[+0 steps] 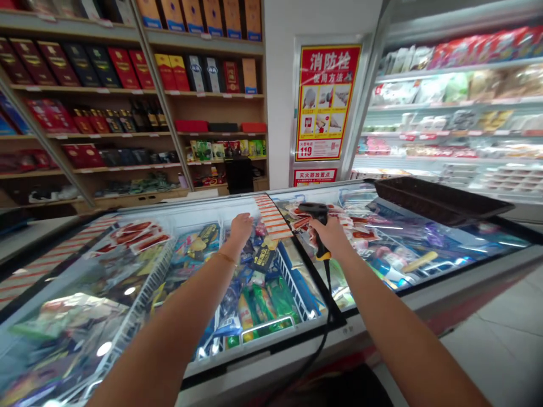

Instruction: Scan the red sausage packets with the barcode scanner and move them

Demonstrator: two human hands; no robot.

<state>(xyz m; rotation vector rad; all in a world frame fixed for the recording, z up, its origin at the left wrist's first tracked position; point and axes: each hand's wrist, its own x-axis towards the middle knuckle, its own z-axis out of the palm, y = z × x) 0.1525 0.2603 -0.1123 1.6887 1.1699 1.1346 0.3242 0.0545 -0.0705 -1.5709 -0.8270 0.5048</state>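
My right hand (333, 234) is wrapped round the grip of a black and yellow barcode scanner (316, 210), held above the chest freezer's right part. Its cord hangs down over the freezer's front edge. My left hand (241, 226) reaches over the open middle section, with its fingers partly stretched and no item visible in them. Below that hand are frozen food packets (263, 255) in a white wire basket (292, 282). Green packs (271, 299) lie nearer the front. An orange-and-white striped strip (271, 217) runs along the glass lid beside my left hand.
A dark brown tray (441, 198) rests on the freezer's right back edge. Shelves with boxed bottles (123, 68) stand behind on the left. A red and yellow fire-hydrant sign (327, 102) hangs on the wall. An open refrigerated display (449, 107) stands at right.
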